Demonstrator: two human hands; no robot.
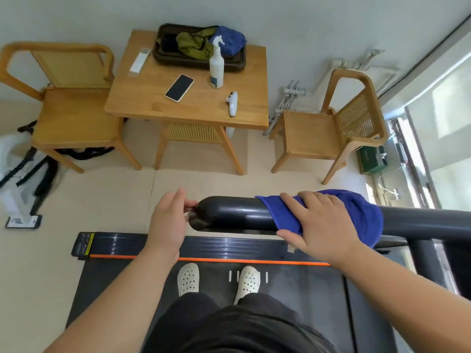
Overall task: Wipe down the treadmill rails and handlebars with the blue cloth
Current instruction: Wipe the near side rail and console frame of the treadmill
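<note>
Right hand (323, 225) pressing blue cloth (367, 215), handlebar (234, 212)

Cloth (362, 215) on handlebar (237, 212) – table (153, 103) behind, between chairs (74, 118).

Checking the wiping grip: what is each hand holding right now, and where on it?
The right hand presses the blue cloth around the handlebar, gripping its middle. The left hand holds nothing; its fingertips touch the handlebar's end.
</note>
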